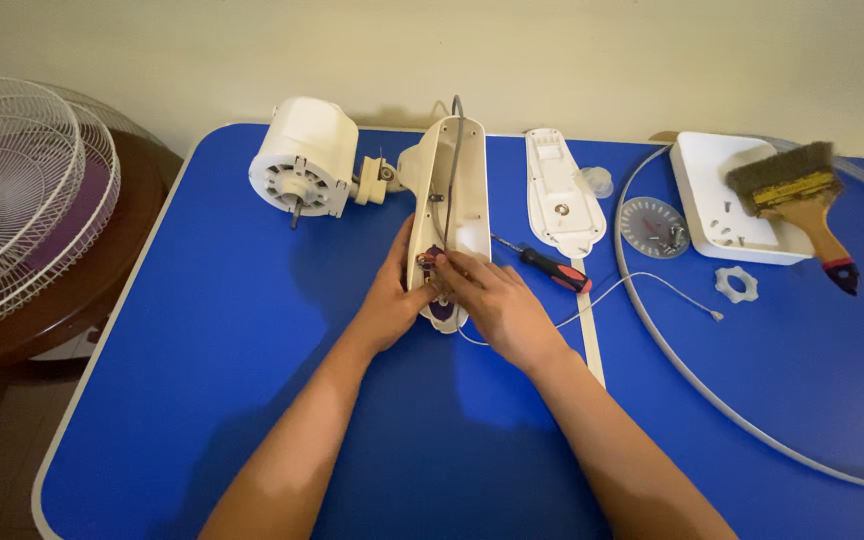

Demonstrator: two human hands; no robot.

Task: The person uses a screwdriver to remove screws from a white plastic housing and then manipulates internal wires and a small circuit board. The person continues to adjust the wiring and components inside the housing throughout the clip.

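An opened cream plastic fan neck housing [449, 190] lies on the blue table [222, 330], joined to a white motor [304, 158] at its far left. My left hand [390, 300] grips the housing's near left side. My right hand [492, 305] rests on its near end, fingertips pinching a small part inside by dark wires [452, 170]. The housing's near end is hidden under my hands.
A cream cover plate [560, 190] and a red-and-black screwdriver [552, 268] lie just right. Farther right are a round ring [672, 350], a white tray [722, 195] with screws, a paintbrush [802, 200], a white nut [736, 284], a thin white cord [642, 285]. Fan grilles [22, 190] stand left.
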